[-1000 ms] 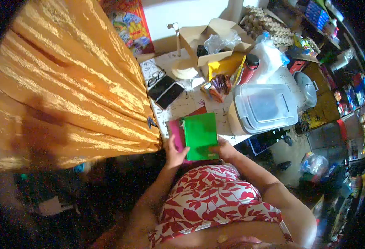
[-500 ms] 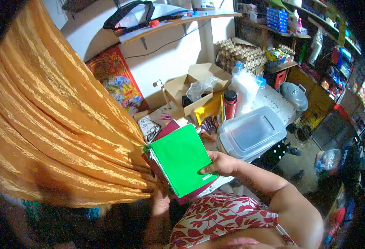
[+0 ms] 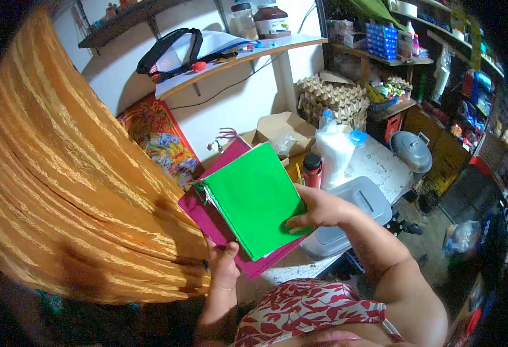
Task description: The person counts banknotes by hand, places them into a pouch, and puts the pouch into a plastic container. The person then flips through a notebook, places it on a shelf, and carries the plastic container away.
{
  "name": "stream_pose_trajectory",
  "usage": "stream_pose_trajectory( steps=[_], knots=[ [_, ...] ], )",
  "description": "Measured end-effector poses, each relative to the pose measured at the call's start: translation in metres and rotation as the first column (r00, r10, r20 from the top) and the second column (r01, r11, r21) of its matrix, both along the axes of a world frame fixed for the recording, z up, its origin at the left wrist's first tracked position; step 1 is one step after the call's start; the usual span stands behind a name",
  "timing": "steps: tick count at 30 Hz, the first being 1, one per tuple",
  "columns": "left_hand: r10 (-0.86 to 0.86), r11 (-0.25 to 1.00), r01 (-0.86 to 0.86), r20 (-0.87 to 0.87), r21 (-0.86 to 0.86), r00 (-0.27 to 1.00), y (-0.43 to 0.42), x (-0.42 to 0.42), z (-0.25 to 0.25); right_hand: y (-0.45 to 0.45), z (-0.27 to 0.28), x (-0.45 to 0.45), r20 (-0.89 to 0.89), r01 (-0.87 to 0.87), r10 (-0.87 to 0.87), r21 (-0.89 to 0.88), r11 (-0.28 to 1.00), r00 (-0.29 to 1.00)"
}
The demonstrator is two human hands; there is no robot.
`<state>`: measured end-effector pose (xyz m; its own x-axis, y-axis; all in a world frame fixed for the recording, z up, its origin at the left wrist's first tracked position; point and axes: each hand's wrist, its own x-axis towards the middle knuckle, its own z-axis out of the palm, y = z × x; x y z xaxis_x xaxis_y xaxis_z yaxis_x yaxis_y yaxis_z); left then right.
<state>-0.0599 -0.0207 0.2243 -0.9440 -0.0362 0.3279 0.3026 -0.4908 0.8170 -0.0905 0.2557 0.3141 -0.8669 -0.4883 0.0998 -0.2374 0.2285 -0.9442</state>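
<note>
A bright green folder [image 3: 254, 199] lies on top of a larger magenta folder [image 3: 194, 215], and both are held up together above the near edge of the white table [image 3: 375, 159]. My right hand [image 3: 318, 209] grips the right side of the stack, its thumb on the green cover. At the lower left corner, my left hand [image 3: 224, 263] holds the magenta folder, its thumb on top and its other fingers hidden underneath. Strings and paper edges show along the green folder's left side.
Behind the folders stand an open cardboard box [image 3: 283, 130], a red bottle [image 3: 312, 172] and a lidded plastic container [image 3: 352, 214]. An orange curtain [image 3: 92, 191] hangs at the left. A wall shelf [image 3: 236, 55] holds a black-strapped bag and jars.
The two folders have been lifted and tilted, rising toward the wall shelf with both hands. The view has swung upward, and more of the shelves shows.
</note>
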Motion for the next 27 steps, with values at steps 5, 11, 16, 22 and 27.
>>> stream_pose_trajectory(
  steps=[5, 11, 16, 22, 27],
  knots=[
    [0.016, 0.998, -0.021, 0.107, 0.052, 0.994, 0.044, -0.015, -0.019, 0.018, 0.007, -0.029, -0.159, 0.095, -0.05, 0.291, 0.952, 0.986],
    [-0.132, 0.976, 0.08, 0.259, 0.201, 0.957, 0.07, -0.012, -0.033, 0.029, 0.01, -0.035, -0.244, 0.052, 0.044, 0.371, 0.927, 0.969],
    [-0.05, 0.988, 0.043, 0.041, 0.146, 0.998, 0.084, -0.023, 0.017, 0.048, 0.029, -0.023, -0.235, -0.107, 0.057, -0.207, 0.972, 0.97],
    [0.113, 0.988, -0.089, -0.195, 0.128, 0.974, 0.098, -0.058, 0.093, 0.049, -0.01, -0.013, 0.273, 0.157, 0.238, -0.897, 0.413, 0.932],
    [0.096, 0.995, -0.094, -0.336, 0.023, 0.937, 0.138, -0.074, 0.1, -0.001, -0.024, -0.005, 0.022, 0.193, -0.433, -0.914, 0.356, 0.901]
  ],
)
